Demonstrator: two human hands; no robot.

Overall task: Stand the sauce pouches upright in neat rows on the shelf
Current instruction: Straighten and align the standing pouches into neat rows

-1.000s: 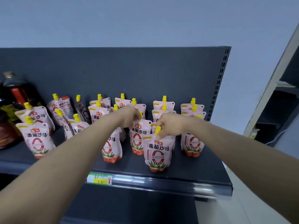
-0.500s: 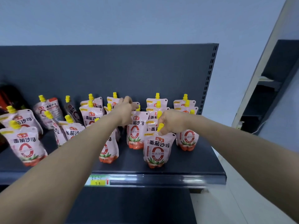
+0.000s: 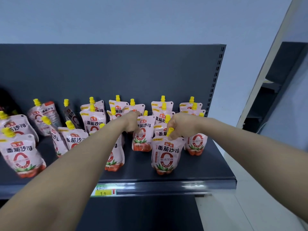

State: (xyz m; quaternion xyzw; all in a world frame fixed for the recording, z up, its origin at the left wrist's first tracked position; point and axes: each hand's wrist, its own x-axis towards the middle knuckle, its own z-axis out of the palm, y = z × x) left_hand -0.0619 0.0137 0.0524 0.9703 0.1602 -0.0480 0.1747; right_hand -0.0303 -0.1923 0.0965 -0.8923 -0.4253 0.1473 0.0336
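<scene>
Several pink tomato sauce pouches with yellow caps stand on a dark grey shelf point(image 3: 191, 174). My right hand point(image 3: 180, 125) pinches the top of the front pouch point(image 3: 166, 155) by its yellow cap; that pouch stands upright near the shelf's front edge. My left hand point(image 3: 131, 121) grips the top of a pouch point(image 3: 142, 139) in the row behind it. A further pouch point(image 3: 115, 157) stands partly hidden under my left forearm. On the left, pouches point(image 3: 21, 155) lean at different angles, some tilted against each other.
The shelf's dark back panel point(image 3: 116, 72) rises behind the pouches, with a slotted upright at its right end. A yellow price tag point(image 3: 103, 192) sits on the front rail. Dark bottles point(image 3: 6, 104) show at the far left. Another shelving unit point(image 3: 275, 90) stands to the right.
The camera view has shifted a little to the right and closer. Both hands keep their hold on the same pouch tops; the left hand sits slightly lower over its pouch.
</scene>
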